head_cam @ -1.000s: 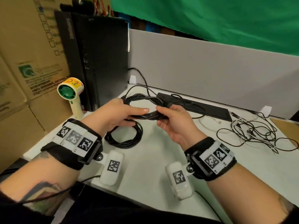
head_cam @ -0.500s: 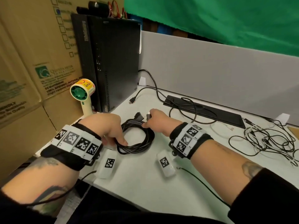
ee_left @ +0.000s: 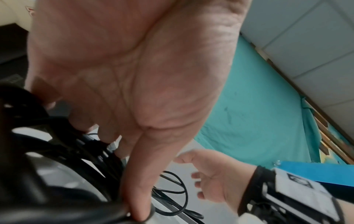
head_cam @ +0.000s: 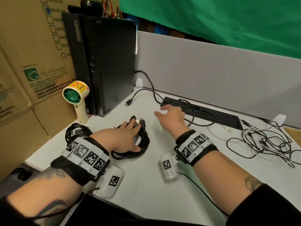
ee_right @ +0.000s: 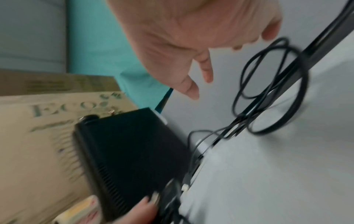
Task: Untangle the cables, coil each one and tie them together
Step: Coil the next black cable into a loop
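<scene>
Loose black cable [head_cam: 190, 110] at twelve o'clock of right hand [head_cam: 171, 116], fingers spread, empty (nearer hand). Left hand [head_cam: 123, 137] flat on coiled cable [head_cam: 141, 144], counter [head_cam: 146, 176] centre.

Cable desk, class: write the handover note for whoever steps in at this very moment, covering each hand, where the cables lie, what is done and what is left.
Left hand: flat, fingers straight, pressing on the coiled black cable on the white desk.
Right hand: open, holding nothing, stretched toward the loose black cable draped over the flat black device.
A second black coil lies behind the left wrist. A tangle of thin black and white cables sits at far right.
Done: two coils formed.
Left: coil the loose cable, untangle and coil the far-right bunch, tie them together; no tie is visible.
</scene>
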The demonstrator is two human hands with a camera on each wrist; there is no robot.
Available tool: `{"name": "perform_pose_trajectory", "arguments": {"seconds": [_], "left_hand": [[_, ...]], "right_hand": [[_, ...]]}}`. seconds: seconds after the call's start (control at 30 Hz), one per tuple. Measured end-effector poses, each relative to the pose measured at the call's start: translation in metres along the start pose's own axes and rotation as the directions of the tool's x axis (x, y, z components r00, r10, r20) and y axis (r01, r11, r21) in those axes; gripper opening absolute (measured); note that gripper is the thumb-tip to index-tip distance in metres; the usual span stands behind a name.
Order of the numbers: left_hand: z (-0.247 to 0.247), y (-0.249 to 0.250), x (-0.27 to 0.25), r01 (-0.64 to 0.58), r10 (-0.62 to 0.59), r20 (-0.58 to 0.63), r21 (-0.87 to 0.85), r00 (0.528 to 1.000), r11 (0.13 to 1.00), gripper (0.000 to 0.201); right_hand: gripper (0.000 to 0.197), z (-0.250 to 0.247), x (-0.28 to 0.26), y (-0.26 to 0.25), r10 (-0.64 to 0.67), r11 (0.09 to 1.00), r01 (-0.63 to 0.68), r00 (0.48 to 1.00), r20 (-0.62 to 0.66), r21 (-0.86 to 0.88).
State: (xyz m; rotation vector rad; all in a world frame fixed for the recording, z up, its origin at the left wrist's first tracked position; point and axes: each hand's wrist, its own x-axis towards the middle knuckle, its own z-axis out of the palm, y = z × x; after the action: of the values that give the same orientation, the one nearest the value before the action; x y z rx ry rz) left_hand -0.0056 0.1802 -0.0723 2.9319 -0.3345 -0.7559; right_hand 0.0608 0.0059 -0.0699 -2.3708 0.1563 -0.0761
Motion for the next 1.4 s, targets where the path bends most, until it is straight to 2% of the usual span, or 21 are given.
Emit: {"name": "perform_pose_trajectory", "arguments": {"seconds": [0.03,0.07,0.1,0.17,0.23,0.37,0.43,0.5,0.57,0.6,0.63,0.7,0.77,0.83,0.87,0.97,1.03,1.13,1.2,1.3,1.4], "left_hand": [[0.001,0.000,0.002,0.011,-0.011,-0.001,0.005,1.000,1.000,0.092],[0.003,0.000,0.004,0.025,-0.025,-0.005,0.004,1.000,1.000,0.093],[0.004,0.000,0.006,0.046,-0.046,-0.010,-0.006,0.999,0.999,0.093],[0.004,-0.001,0.010,0.107,-0.109,-0.032,-0.059,0.994,0.992,0.092],[0.002,-0.002,0.013,0.165,-0.174,-0.071,-0.111,0.982,0.980,0.090],[-0.003,0.005,0.014,0.278,-0.299,-0.159,-0.143,0.941,0.950,0.099],[-0.008,0.014,0.013,0.233,-0.286,-0.261,-0.215,0.922,0.948,0.095],[-0.013,0.026,0.010,0.043,-0.207,-0.391,-0.388,0.897,0.921,0.087],[-0.017,0.039,0.009,-0.137,-0.176,-0.441,-0.591,0.880,0.795,0.087],[-0.018,0.046,0.009,-0.164,-0.181,-0.396,-0.693,0.900,0.702,0.089],[-0.017,0.054,0.011,-0.155,-0.180,-0.314,-0.795,0.932,0.586,0.093],[-0.012,0.067,0.020,-0.052,-0.148,-0.107,-0.942,0.983,0.332,0.096],[-0.007,0.081,0.026,0.067,-0.080,0.057,-0.990,0.995,0.124,0.096],[-0.002,0.094,0.031,0.124,-0.034,0.124,-0.992,0.992,0.006,0.091],[0.000,0.100,0.033,0.125,-0.031,0.126,-0.992,0.992,-0.023,0.082],[0.004,0.111,0.040,0.107,-0.070,0.109,-0.994,0.992,-0.022,0.062],[0.007,0.115,0.045,0.167,-0.033,0.166,-0.986,0.986,0.015,0.054],[0.012,0.124,0.052,0.185,0.032,0.189,-0.977,0.981,0.106,0.033],[0.012,0.133,0.054,0.106,0.027,0.108,-0.991,0.994,0.082,0.027],[0.006,0.146,0.048,-0.051,0.049,-0.048,-0.997,0.998,0.054,0.022],[-0.001,0.157,0.042,-0.257,0.154,-0.248,-0.966,0.956,0.039,0.021]], "right_hand": [[0.038,-0.011,0.005,0.007,0.064,0.998,-0.064,0.988,-0.139,0.010],[0.038,-0.022,0.010,0.015,0.131,0.991,-0.125,0.966,-0.225,0.039],[0.040,-0.032,0.014,0.022,0.205,0.977,-0.184,0.949,-0.240,0.107],[0.051,-0.044,0.021,0.041,0.283,0.908,-0.228,0.953,-0.111,0.352],[0.061,-0.052,0.020,0.054,0.248,0.773,-0.234,0.967,0.059,0.590],[0.056,-0.057,0.015,0.069,0.247,0.599,-0.300,0.951,0.185,0.742],[0.040,-0.057,0.011,0.073,0.285,0.568,-0.338,0.936,0.205,0.751],[0.020,-0.056,0.005,0.078,0.336,0.568,-0.400,0.911,0.241,0.720],[0.024,-0.056,-0.002,0.086,0.375,0.563,-0.447,0.887,0.267,0.695],[0.028,-0.056,-0.007,0.089,0.397,0.571,-0.462,0.879,0.264,0.679],[0.031,-0.057,-0.012,0.092,0.420,0.583,-0.474,0.871,0.255,0.660],[0.030,-0.059,-0.021,0.098,0.449,0.607,-0.487,0.862,0.235,0.628],[0.023,-0.063,-0.033,0.104,0.465,0.641,-0.506,0.854,0.232,0.577],[0.017,-0.067,-0.045,0.109,0.475,0.686,-0.539,0.841,0.261,0.490],[0.016,-0.069,-0.050,0.111,0.472,0.707,-0.553,0.833,0.288,0.442],[0.023,-0.072,-0.065,0.113,0.437,0.768,-0.559,0.815,0.381,0.313],[0.033,-0.073,-0.074,0.112,0.392,0.808,-0.530,0.810,0.436,0.258],[0.050,-0.078,-0.086,0.107,0.309,0.793,-0.511,0.806,0.505,0.331],[0.056,-0.084,-0.093,0.104,0.268,0.784,-0.486,0.826,0.497,0.386],[0.052,-0.095,-0.105,0.104,0.261,0.783,-0.428,0.885,0.385,0.451],[0.043,-0.110,-0.118,0.109,0.273,0.717,-0.384,0.923,0.272,0.582]]}}
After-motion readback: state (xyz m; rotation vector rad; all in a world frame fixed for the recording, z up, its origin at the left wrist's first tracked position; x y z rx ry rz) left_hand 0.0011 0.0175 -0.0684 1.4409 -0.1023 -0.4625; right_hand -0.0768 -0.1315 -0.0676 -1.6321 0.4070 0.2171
